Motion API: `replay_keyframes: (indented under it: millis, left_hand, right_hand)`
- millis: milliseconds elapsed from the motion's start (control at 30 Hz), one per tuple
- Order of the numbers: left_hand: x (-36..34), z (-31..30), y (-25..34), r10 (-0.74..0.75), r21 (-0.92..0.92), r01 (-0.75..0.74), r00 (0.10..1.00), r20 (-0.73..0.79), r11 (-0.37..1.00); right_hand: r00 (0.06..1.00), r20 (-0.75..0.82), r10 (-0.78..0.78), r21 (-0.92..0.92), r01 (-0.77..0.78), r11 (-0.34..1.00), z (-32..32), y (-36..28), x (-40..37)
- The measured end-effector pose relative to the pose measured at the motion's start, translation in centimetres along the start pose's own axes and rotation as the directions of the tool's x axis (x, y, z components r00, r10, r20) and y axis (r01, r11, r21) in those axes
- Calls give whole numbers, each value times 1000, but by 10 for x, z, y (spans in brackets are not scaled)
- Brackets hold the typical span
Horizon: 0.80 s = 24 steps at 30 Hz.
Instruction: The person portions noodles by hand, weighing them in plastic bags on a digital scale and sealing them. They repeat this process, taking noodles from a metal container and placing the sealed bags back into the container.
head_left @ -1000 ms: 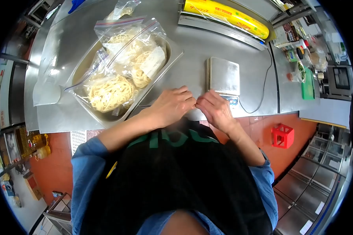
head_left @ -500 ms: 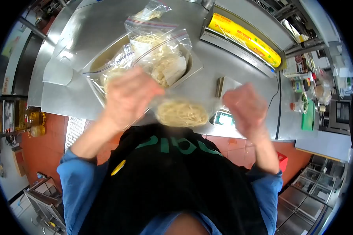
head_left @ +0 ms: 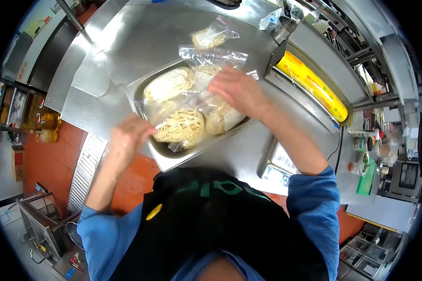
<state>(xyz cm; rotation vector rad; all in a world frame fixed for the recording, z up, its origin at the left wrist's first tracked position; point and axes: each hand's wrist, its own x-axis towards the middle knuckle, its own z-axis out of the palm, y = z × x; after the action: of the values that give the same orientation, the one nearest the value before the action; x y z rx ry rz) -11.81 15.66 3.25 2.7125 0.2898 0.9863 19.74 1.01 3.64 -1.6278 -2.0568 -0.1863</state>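
A clear zip bag of noodles (head_left: 182,125) hangs tilted over the front part of a steel tray (head_left: 162,160). My left hand (head_left: 128,141) pinches the bag's left side near the tray's left wall. Above the bag's upper right is my right hand (head_left: 239,91), its fingers closed on what looks like the bag's other corner; the exact grip is partly hidden. More bagged noodles (head_left: 171,85) lie in the tray behind it, some with white paper inside. One small noodle bag (head_left: 211,36) rests on the counter beyond the tray.
A yellow plastic wrap box (head_left: 312,84) sits in a metal holder on the right. A digital scale (head_left: 276,174) stands near the counter's front edge. At left is a translucent white sheet-like item (head_left: 91,80) on the steel counter (head_left: 140,28).
The noodle bag has moved from in front of my body, left over the tray. Both hands shifted left with it, the right one reaching farther forward. My view has shifted too.
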Motion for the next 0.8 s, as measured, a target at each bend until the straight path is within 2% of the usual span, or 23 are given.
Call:
replay_keyframes:
  millis: [33, 67, 100, 133, 167, 200, 233, 267, 300, 333, 367, 433, 467, 500, 533, 567, 633, 667, 733, 767, 800]
  left_hand:
    - [-6, 3, 2, -136, -76, 149, 979, 151, 986]
    - [-6, 8, 2, -252, -130, 302, 918, 306, 944]
    - [9, 6, 3, -255, -139, 307, 918, 304, 941]
    - [35, -3, 5, -220, -131, 240, 963, 155, 962]
    - [54, -6, 2, -177, -107, 176, 984, 0, 979]
    - [60, 1, -9, -245, -114, 255, 965, 92, 960]
    - [66, 13, -13, -244, -112, 252, 966, 82, 961]
    - [74, 30, -14, -123, -37, 131, 980, 158, 991]
    - [81, 48, -16, -7, 29, 1, 971, 240, 1000]
    - [74, 65, -15, 3, -22, 6, 920, 392, 1000]
    - [63, 74, -8, 21, -66, 16, 847, 531, 998]
    - [53, 73, 11, 42, -187, 71, 842, 538, 980]
    - [51, 69, 18, 25, -182, 92, 833, 553, 979]
    - [48, 65, 22, 3, -177, 119, 822, 570, 977]
    - [43, 64, 25, -6, -160, 118, 822, 570, 980]
    - [39, 64, 26, -48, -169, 168, 831, 555, 971]
    - [35, 65, 26, -98, -165, 217, 840, 533, 962]
    - [34, 66, 26, -125, -169, 246, 844, 522, 955]
    - [39, 65, 27, -135, -185, 247, 873, 469, 951]
    - [43, 63, 28, -121, -195, 237, 873, 472, 952]
    - [46, 61, 31, -132, -170, 215, 907, 400, 962]
  right_hand:
    - [990, 122, 68, 58, -75, 996, 2, 0, -5]
    - [989, 132, 69, 56, -77, 995, -2, 1, -6]
    - [993, 72, 94, 51, -98, 994, -13, 0, -1]
    - [993, 12, 117, 49, -117, 992, -21, 4, 3]
    - [994, 20, 112, 47, -113, 993, -28, 15, 5]
    - [957, -40, 288, 142, -280, 950, -36, 31, 8]
    - [885, -88, 457, 243, -426, 871, -41, 46, 14]
    - [888, -97, 449, 236, -418, 878, -41, 62, 21]
    - [785, -118, 609, 238, -573, 784, -37, 82, 26]
    - [652, -141, 745, 248, -705, 665, -30, 106, 30]
    - [637, -146, 757, 162, -740, 653, 1, 160, 14]
    - [605, -154, 781, -13, -792, 610, 59, 264, -16]
    - [611, -168, 774, -1, -785, 620, 66, 270, -4]
    - [343, 20, 939, 286, -902, 323, 79, 268, 10]
    - [87, 290, 953, 470, -881, -63, 91, 267, 22]
    - [3, 391, 920, 530, -818, -223, 110, 273, 29]
    - [85, 278, 957, 592, -799, -101, 146, 291, 40]
    - [166, 171, 971, 589, -808, 34, 160, 302, 46]
    - [379, -14, 925, 529, -783, 328, 163, 313, 58]
    - [499, -89, 862, 488, -733, 475, 152, 312, 62]
    - [621, -136, 772, 437, -661, 609, 126, 300, 69]
